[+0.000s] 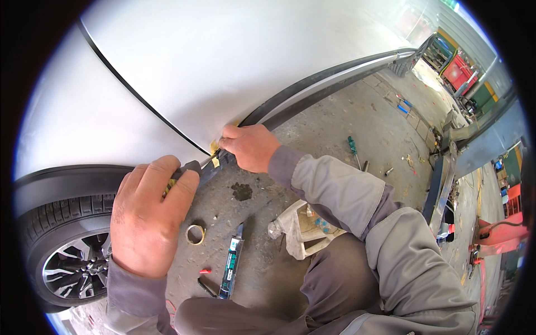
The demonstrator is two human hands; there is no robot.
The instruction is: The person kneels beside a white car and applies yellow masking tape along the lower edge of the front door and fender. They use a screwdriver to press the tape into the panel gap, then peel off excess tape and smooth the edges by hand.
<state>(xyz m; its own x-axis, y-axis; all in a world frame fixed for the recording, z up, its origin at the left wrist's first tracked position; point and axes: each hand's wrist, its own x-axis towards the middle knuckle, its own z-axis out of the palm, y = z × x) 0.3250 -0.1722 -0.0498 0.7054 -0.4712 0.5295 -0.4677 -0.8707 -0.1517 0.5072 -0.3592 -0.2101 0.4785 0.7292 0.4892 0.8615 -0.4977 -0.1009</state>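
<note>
My left hand [146, 215] is closed round the dark and yellow handle of a screwdriver [188, 168]. Its thin shaft points up and right to the lower edge of a white car panel [184, 61]. At that edge, a scrap of yellow tape [214, 148] shows beside the tool's tip. My right hand [251, 148] sits close by, fingers curled and pressed together against the bottom corner of the panel, next to the tape and the black sill trim [290, 89]. What the right fingers grip is hidden.
A wheel [75, 259] stands at the left. On the concrete floor lie a tape roll [195, 234], a sealant tube [229, 268], a small red piece [205, 271], a green-handled screwdriver [352, 146] and blue-handled pliers [403, 107]. A dirty white stool [298, 234] stands by my knee.
</note>
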